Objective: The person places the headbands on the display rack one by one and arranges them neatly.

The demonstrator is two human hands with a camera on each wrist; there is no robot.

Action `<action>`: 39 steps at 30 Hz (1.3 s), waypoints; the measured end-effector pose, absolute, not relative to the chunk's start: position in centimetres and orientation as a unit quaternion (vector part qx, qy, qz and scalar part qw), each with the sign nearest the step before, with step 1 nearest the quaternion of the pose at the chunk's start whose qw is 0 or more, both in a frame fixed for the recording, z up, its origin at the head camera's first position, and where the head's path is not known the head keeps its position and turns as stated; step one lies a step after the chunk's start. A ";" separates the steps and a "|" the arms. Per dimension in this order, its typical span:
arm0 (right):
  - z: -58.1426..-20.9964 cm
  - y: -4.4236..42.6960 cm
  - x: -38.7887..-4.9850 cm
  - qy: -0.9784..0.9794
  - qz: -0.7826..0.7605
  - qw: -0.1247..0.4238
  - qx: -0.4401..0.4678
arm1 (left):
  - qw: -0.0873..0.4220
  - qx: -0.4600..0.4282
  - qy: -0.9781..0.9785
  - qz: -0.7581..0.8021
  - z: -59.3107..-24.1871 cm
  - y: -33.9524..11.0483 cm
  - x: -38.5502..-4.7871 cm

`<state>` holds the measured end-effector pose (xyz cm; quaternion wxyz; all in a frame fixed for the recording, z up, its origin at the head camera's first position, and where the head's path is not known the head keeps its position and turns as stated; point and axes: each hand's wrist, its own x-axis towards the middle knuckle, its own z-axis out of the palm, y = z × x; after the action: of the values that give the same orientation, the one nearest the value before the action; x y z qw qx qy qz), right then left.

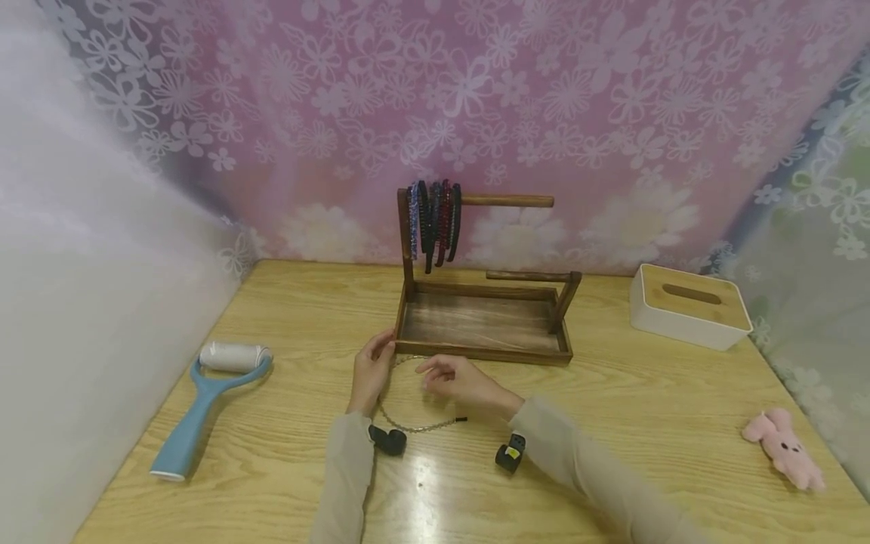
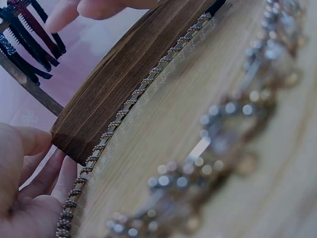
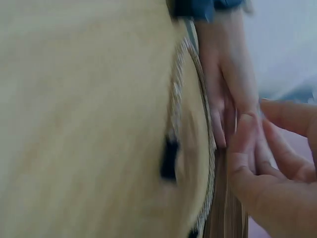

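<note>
A beaded metallic headband [image 1: 435,427] with dark end tips lies on the table in front of a dark wooden rack [image 1: 482,353]. My left hand [image 1: 372,370] grips the rack's front left corner with thumb and fingers, beside the headband. Over the far side of that headband is my right hand [image 1: 462,380], its fingers loosely bent and nothing between them. In the left wrist view the beaded band [image 2: 143,87] runs along the tray wall [image 2: 99,109], its nearer side blurred. Several dark, red and blue headbands [image 1: 435,223] hang at the left of the rack's upper bar.
On the left of the table lies a blue-handled lint roller [image 1: 193,423]. A white tissue box [image 1: 686,310] with a wooden lid stands at the back right. Nearer the right edge is a pink plush toy [image 1: 785,449]. A shorter bar [image 1: 526,276] rises from the rack's right side.
</note>
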<state>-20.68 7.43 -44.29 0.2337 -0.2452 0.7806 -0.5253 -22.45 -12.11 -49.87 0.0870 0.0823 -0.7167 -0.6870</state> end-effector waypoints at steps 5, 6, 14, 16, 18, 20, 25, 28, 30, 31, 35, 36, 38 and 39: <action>-45.2 6.1 -19.1 0.776 -0.501 0.289 -0.252 | 0.082 0.082 -0.717 -0.687 -49.8 -12.1 -22.4; -45.4 5.9 -18.8 0.777 -0.496 0.295 -0.251 | 0.080 0.082 -0.716 -0.688 -49.8 -12.1 -22.4; -45.8 5.5 -17.2 0.810 -0.426 0.262 -0.306 | 0.072 0.091 -0.723 -0.681 -50.0 -12.2 -22.5; -45.7 5.6 -17.0 0.816 -0.411 0.254 -0.318 | 0.075 0.089 -0.726 -0.678 -50.0 -12.2 -22.6; -45.7 5.7 -16.7 0.818 -0.404 0.250 -0.324 | 0.075 0.086 -0.727 -0.677 -50.0 -12.2 -22.5; -45.9 6.0 -16.5 0.822 -0.397 0.246 -0.327 | 0.075 0.082 -0.728 -0.676 -50.0 -12.2 -22.5; -46.3 7.2 -16.3 0.826 -0.387 0.243 -0.330 | 0.073 0.080 -0.732 -0.673 -49.9 -12.3 -22.4; -46.2 8.0 -16.2 0.821 -0.393 0.257 -0.324 | 0.073 0.080 -0.735 -0.669 -49.9 -12.4 -22.4; -46.1 8.5 -16.1 0.818 -0.397 0.270 -0.317 | 0.075 0.079 -0.737 -0.667 -49.9 -12.4 -22.4; -46.0 8.8 -16.0 0.816 -0.400 0.275 -0.314 | 0.076 0.079 -0.737 -0.667 -49.9 -12.4 -22.4; -45.8 10.3 -15.5 0.807 -0.412 0.292 -0.305 | 0.081 0.074 -0.734 -0.670 -50.0 -12.4 -22.5; -45.7 10.7 -15.4 0.805 -0.415 0.298 -0.303 | 0.081 0.073 -0.732 -0.672 -50.0 -12.3 -22.5; -45.6 11.6 -15.2 0.799 -0.422 0.308 -0.299 | 0.084 0.075 -0.732 -0.672 -50.1 -12.3 -22.6; -45.6 12.0 -15.1 0.795 -0.425 0.314 -0.296 | 0.085 0.076 -0.734 -0.670 -50.2 -12.3 -22.6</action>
<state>-15.13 12.00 -45.60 0.3138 -0.2965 0.7955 -0.4252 -22.61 -12.32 -50.18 0.0853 0.0758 -0.7336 -0.6699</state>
